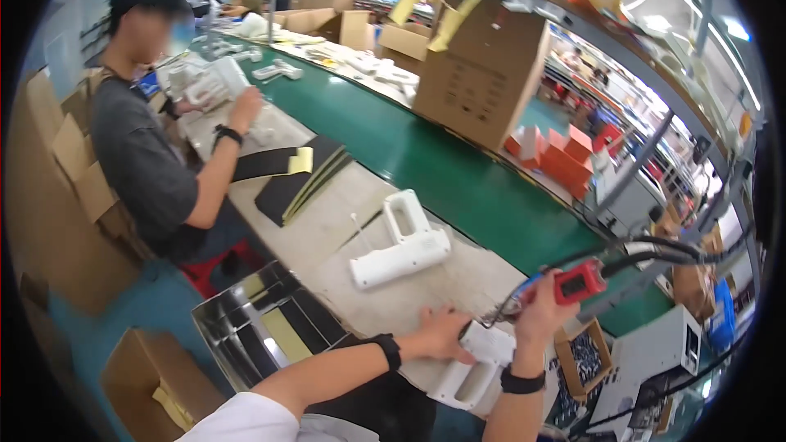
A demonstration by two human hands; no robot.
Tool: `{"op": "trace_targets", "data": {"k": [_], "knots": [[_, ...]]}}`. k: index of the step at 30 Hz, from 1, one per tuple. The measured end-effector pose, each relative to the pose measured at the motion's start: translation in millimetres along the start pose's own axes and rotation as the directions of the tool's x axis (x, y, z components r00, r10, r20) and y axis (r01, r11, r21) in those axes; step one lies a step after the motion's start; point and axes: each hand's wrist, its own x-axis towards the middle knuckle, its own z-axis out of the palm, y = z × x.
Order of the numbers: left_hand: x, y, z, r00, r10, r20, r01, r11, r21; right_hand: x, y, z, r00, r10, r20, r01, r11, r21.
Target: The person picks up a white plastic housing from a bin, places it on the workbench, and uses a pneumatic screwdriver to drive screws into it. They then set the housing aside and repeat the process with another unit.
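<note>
Left hand (446, 336) on a white housing (495, 345), right hand (536, 317) on a red tool (579, 281)

In the head view, the housing lies on the pale table (483, 274), at the near edge, just below the two hands. Its loop-shaped handle is toward the wearer. The left hand reaches over from the left side and touches the upper end of the housing; its fingers are a little spread, and the thumb is laid against the white surface. Whether the thumb and fingers pinch it, I cannot tell.

The right hand is raised close above the right side of the housing. Its fingers are bent around the tool — the red end sticks out to the right behind the fist. The tip of the tool is too small to see clearly, so I cannot say if it touches the housing.

Farther up the table, a second housing (401, 254) lies well apart from both hands. Beyond it are black strips (286, 194) with yellow edges. A metal tray (225, 336) with compartments is to the left of the left forearm. To the right of the right wrist is a small carton (563, 354) of small dark parts.

At upper left a co-worker (139, 131) in a black cap has both hands at white parts (217, 82) — beside the green belt (352, 119).
</note>
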Motion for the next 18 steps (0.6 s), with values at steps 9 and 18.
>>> {"op": "trace_targets", "data": {"k": [9, 18], "knots": [[11, 2, 9, 0.993, -0.082, -0.082, 0.072, 0.990, -0.118, -6, -82, -22, 0.993, -0.041, -0.109, 0.055, 0.990, 0.127], [9, 3, 9, 0.995, -0.040, -0.087, 0.045, 0.997, 0.057, -14, -72, -6, 0.999, -0.024, -0.043, 0.028, 0.995, 0.096]]}}
